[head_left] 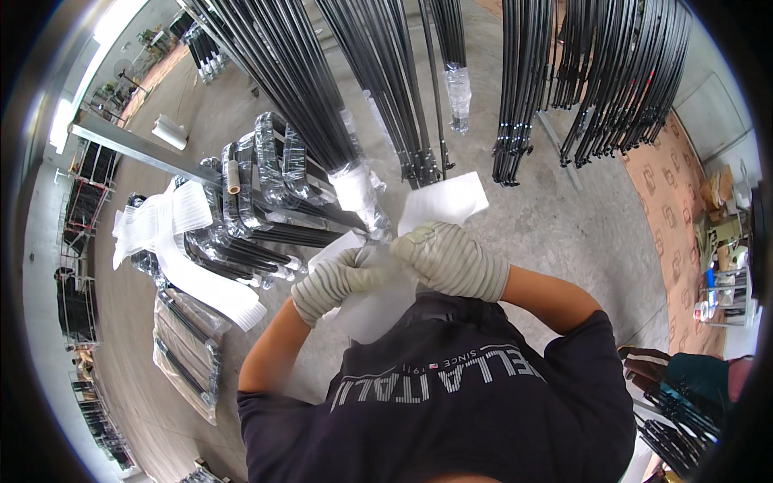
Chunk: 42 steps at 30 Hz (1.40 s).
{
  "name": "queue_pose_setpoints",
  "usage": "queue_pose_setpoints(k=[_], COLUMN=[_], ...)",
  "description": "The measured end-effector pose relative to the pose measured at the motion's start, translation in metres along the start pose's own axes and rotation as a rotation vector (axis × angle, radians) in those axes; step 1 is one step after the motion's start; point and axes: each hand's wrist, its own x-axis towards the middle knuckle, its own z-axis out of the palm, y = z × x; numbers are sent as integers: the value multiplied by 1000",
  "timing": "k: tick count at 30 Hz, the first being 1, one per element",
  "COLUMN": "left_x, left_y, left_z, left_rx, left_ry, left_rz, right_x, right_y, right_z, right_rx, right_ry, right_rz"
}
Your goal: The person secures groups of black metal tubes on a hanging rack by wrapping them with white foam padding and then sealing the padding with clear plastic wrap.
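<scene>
Both hands wear pale striped work gloves and are drawn close together in front of my chest. My left hand (332, 283) is closed on a thin white foam sheet (444, 200), its fingers slightly blurred. Gripping the same sheet, my right hand (452, 259) is closed in a fist beside it. Part of the sheet sticks up behind my right hand, and another part hangs below between the hands. Just beyond them, a bundle of long black rods (294, 88) comes down to a lower end wrapped in white foam and clear film (354, 191).
Film-wrapped black frames (270, 161) stand at left, with white foam strips (197, 274) draped over them and a film roll (233, 177) on top. A wrapped flat panel (189, 354) lies lower left. More black rods (628, 80) hang at right. A metal beam (145, 151) crosses upper left.
</scene>
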Motion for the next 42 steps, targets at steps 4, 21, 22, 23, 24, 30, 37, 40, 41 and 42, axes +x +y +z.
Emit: queue_pose_setpoints(k=[4, 21, 22, 23, 24, 30, 37, 40, 41, 42], left_x=[-10, 37, 39, 39, 38, 20, 3, -2, -18, -27], left_y=[12, -63, -65, -62, -56, -27, -8, -20, -8, -1], left_z=[4, -51, -54, -52, -50, -32, -28, -52, -38, -32], left_rx=[170, 750, 743, 734, 731, 434, 496, 534, 236, -65], left_ry=[7, 109, 122, 132, 138, 145, 192, 227, 292, 349], left_rz=[-71, 165, 162, 158, 120, 123, 309, 258, 159, 67], right_x=[5, 10, 9, 9, 9, 14, 34, 46, 49, 53], right_y=[-2, -10, -6, -1, 2, 8, 7, 7, 8, 9], right_z=[-8, -2, 3, 9, 13, 12, 20, 30, 33, 36], right_rx=[188, 124, 160, 198, 235, 328, -61, -27, -10, 2], right_ry=[-145, -311, -294, -279, -263, -74, 224, 204, 171, 136], right_rz=[81, 285, 287, 292, 295, 204, -166, -147, -129, -111])
